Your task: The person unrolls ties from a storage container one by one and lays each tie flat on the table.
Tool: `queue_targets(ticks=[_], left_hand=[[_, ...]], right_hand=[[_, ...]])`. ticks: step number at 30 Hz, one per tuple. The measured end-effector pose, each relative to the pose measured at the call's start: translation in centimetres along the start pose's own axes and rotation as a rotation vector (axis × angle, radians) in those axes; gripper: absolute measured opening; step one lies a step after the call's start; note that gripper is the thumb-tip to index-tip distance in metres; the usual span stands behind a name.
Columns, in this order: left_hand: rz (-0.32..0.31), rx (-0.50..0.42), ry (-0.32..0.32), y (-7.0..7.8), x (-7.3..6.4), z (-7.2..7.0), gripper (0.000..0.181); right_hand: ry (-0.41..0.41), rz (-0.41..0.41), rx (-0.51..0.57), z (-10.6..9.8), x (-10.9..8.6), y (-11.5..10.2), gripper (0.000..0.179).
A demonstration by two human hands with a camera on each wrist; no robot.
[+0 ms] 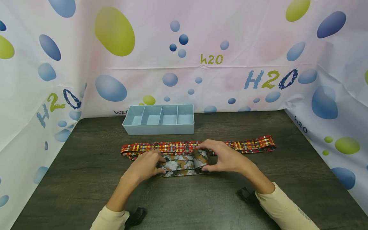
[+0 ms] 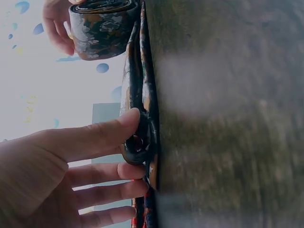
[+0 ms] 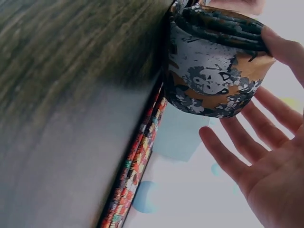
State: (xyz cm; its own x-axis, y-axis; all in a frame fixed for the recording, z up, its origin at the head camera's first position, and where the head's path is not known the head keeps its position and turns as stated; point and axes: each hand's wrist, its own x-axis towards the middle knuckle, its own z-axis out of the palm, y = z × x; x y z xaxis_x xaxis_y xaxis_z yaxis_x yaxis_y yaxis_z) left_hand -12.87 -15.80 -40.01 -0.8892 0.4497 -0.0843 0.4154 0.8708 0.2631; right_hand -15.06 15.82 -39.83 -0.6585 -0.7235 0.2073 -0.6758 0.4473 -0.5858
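A grey, brown and green patterned cloth strip (image 1: pixel 177 164) lies folded flat on the table, and its right part is wound into a thick roll (image 1: pixel 202 159). My right hand (image 1: pixel 224 157) holds this roll between thumb and fingers. In the right wrist view, the thumb (image 3: pixel 284 50) touches the layered edge of the roll (image 3: pixel 213 76). At the strip's left end, my left hand (image 1: pixel 147 164) pinches the fold. The left wrist view shows the thumb (image 2: pixel 111 128) on one side of the folded end (image 2: pixel 141 137) and fingers on the other.
Behind the hands, a red and yellow checked cloth strip (image 1: pixel 250 145) stretches lengthwise across the table (image 1: pixel 195 201). Farther back stands a light blue tray (image 1: pixel 159 129) divided into several compartments. A printed curtain (image 1: pixel 224 28) hangs along the table's back and sides.
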Motion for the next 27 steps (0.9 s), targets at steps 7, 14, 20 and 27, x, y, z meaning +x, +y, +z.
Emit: queue_targets(ticks=[7,14,20,27], left_hand=[[-0.024,-0.01,-0.019,0.0,0.2,0.2,0.033],[-0.021,-0.026,-0.03,0.0,0.2,0.2,0.034],[-0.025,-0.035,-0.035,0.0,0.1,0.3,0.034],[-0.024,-0.035,-0.034,0.0,0.1,0.4,0.035]], right_hand=[[-0.047,0.088,-0.146,-0.4,-0.2,-0.7,0.071],[-0.082,0.159,-0.129,-1.0,-0.7,-0.4,0.075],[-0.121,0.222,-0.113,-1.5,-1.3,-0.1,0.085],[-0.137,0.255,-0.136,-1.6,-2.3,0.2,0.087]])
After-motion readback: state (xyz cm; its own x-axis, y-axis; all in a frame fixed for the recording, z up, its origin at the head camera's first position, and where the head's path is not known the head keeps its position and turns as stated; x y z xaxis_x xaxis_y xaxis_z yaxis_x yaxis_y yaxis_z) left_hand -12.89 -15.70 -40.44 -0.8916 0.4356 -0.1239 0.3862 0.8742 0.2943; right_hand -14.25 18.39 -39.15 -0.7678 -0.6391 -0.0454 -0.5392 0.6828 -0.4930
